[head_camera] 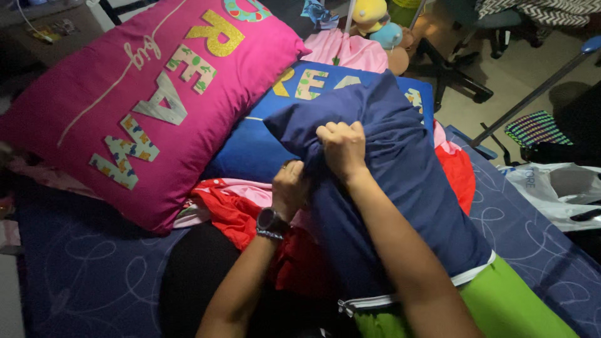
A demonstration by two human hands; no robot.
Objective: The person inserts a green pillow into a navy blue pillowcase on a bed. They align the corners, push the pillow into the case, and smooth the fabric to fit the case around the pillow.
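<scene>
The right hand (pixel 341 149) is closed in a fist, fingers curled tight around a bunched fold near the top of the dark navy fabric pillowcase (pixel 400 188). The left hand (pixel 289 188), wearing a dark round wristwatch (pixel 270 222), grips the same pillowcase lower down at its left edge; its fingers are curled into the cloth, but their tips are hidden. The pillowcase covers most of a bright green pillow (pixel 501 300), whose uncovered end, with a white zip edge, shows at the lower right. This pillow lies diagonally in the middle of the bed, over red cloth (pixel 235 213) and a navy patterned bedsheet (pixel 94 275). Behind it lies a royal blue lettered cushion (pixel 263 147), and a large magenta lettered cushion (pixel 125 106) rests to the left. A white plastic bag (pixel 557 188) lies at the far right.
</scene>
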